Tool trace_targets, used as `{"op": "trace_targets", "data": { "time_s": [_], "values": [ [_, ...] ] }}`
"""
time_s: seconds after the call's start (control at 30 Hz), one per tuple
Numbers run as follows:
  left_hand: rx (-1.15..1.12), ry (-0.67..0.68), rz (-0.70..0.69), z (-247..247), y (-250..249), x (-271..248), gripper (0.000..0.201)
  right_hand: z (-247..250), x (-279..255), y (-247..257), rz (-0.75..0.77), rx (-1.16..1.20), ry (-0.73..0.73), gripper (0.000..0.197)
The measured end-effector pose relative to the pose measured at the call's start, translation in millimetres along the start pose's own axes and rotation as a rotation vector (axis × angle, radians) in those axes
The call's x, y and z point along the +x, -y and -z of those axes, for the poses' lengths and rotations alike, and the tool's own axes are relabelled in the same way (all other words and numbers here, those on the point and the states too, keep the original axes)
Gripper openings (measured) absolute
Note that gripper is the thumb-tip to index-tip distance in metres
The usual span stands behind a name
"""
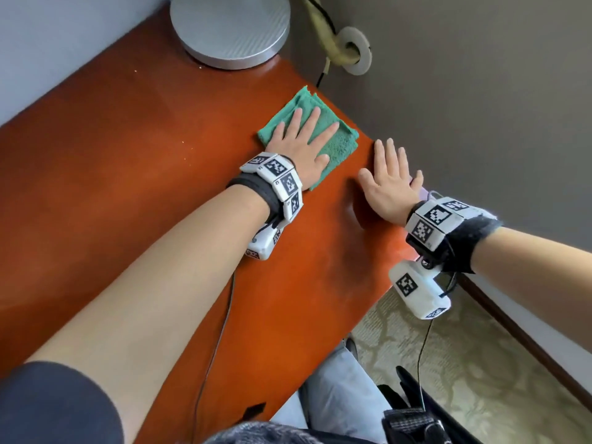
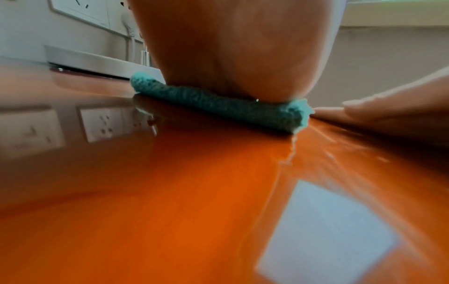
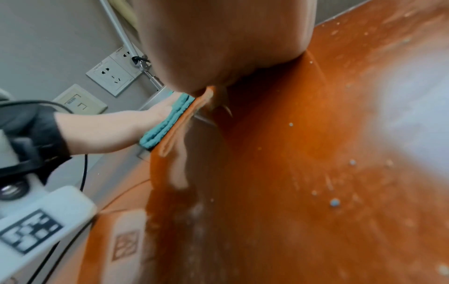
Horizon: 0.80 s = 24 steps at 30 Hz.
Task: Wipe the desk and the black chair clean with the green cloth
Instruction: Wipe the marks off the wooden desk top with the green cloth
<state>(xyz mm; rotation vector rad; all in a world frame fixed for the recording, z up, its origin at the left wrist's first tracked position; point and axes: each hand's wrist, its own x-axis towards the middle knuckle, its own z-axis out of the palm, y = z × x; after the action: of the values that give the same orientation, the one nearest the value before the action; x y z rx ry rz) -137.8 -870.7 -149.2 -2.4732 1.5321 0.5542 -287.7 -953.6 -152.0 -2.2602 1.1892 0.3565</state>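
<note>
The folded green cloth [image 1: 339, 145] lies on the glossy orange-brown desk [image 1: 144, 155], close to its right edge. My left hand [image 1: 301, 139] lies flat on the cloth with straight, spread fingers and presses it down. The left wrist view shows the palm [image 2: 238, 57] sitting on the cloth's rolled edge [image 2: 218, 105]. My right hand [image 1: 389, 177] rests flat on the bare desk just right of the cloth, fingers straight, holding nothing. In the right wrist view, the cloth [image 3: 167, 121] shows under the left hand [image 3: 109, 130].
A round silver lamp base [image 1: 230, 27] stands at the desk's far end. Small pale specks [image 1: 182, 142] dot the desk left of the cloth. Wall sockets [image 3: 114, 76] sit behind the desk. Patterned carpet [image 1: 448, 363] and a black object [image 1: 410, 411] lie below right.
</note>
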Motion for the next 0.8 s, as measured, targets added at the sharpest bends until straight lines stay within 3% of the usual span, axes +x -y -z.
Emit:
{"op": "trace_targets", "data": {
  "time_s": [0.3,0.5,0.6,0.67,0.8],
  "values": [
    [-0.039,-0.018,0.026,25,6,43,0.058,8,1,0,-0.01,-0.016,0.128,0.063],
    [0.181,0.131,-0.343,11,-2,0,0.063,14,0,3,-0.013,-0.014,0.154,0.08],
    [0.226,0.18,-0.419,9,5,-12,0.062,18,-2,3,-0.006,-0.005,0.17,0.087],
    [0.193,0.184,-0.38,16,12,-2,0.063,19,-3,3,-0.004,-0.002,0.167,0.089],
    [0.054,0.127,-0.129,36,23,30,0.064,19,-4,1,0.0,0.017,0.189,0.094]
  ]
}}
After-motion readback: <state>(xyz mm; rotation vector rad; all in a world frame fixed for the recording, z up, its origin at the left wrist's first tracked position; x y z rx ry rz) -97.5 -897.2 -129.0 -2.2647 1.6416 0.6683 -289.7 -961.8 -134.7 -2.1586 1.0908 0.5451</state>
